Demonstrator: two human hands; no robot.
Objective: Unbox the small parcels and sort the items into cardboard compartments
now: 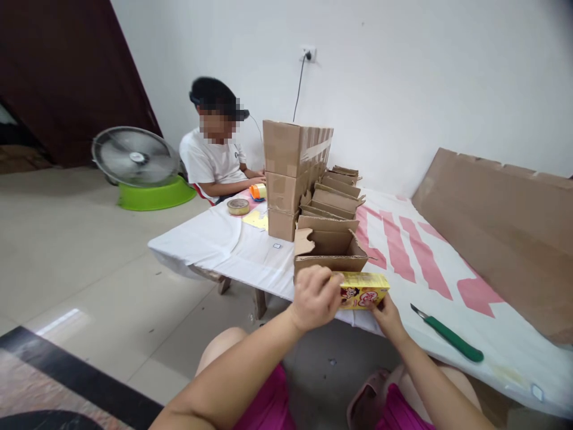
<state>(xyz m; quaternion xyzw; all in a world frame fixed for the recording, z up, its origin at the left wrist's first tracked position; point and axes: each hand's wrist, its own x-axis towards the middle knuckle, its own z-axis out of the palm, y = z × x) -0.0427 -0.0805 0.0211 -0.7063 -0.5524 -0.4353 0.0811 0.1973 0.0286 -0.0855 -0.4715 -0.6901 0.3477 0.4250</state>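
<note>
A small yellow printed box is held level between my two hands at the table's front edge. My left hand closes round its left end, with the fingers curled over the top. At the lower right corner my right hand grips it, thumb on the front face. Just behind it stands an open cardboard carton with its flaps up; its inside bottom is hidden. To the right lies a green-handled knife with its blade pointing away from me.
More open cartons run back in a row beside stacked closed cartons. A tape roll lies at left. Another person sits across the table's left side. A large cardboard sheet leans at right. A fan stands left.
</note>
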